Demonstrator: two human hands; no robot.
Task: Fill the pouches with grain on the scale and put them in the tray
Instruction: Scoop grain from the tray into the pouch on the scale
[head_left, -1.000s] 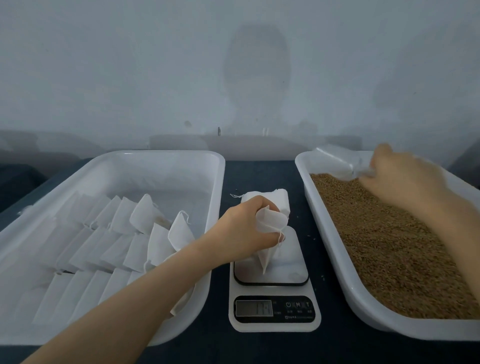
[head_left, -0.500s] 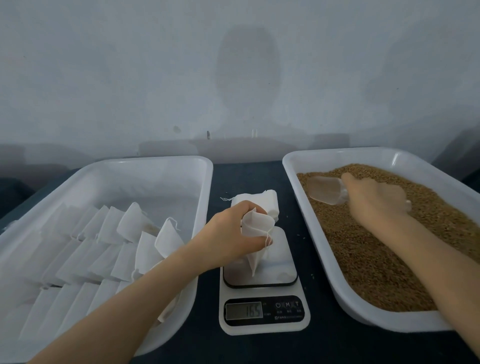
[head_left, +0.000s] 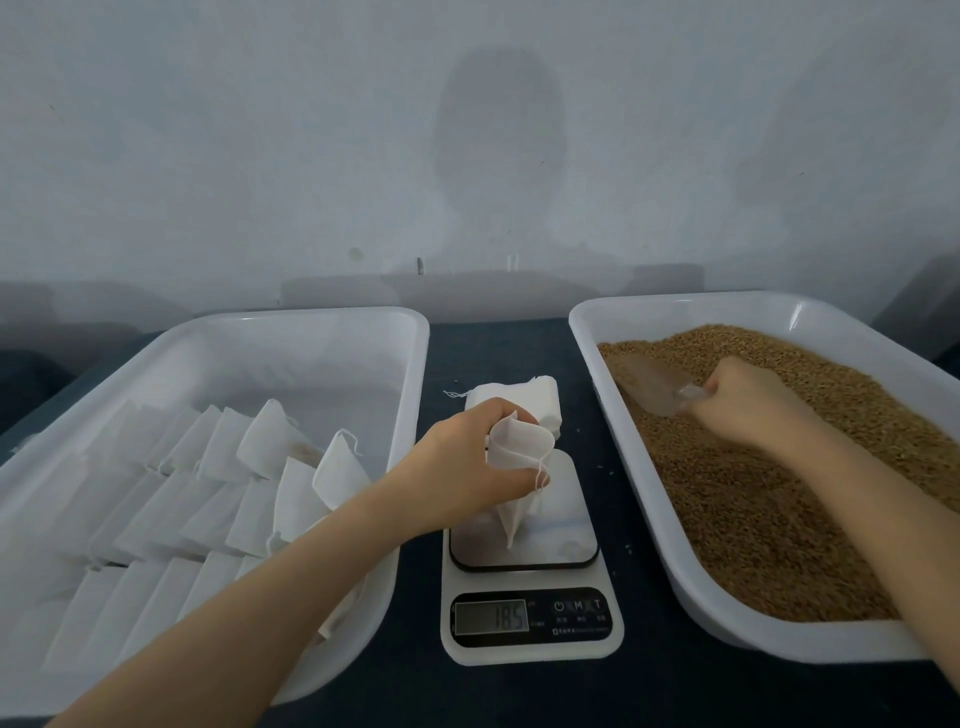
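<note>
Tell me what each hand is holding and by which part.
The left hand holds a pouch by the rim of its open mouth, over the scale. The right hand grips a clear scoop by its handle, its bowl in the grain.

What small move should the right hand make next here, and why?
Probably lift the scoop out of the grain with a load and carry it across to the mouth of the pouch. The right hand grips the scoop with its bowl lying low in the grain, while the left hand holds the pouch open and upright on the scale, ready for filling.
</note>
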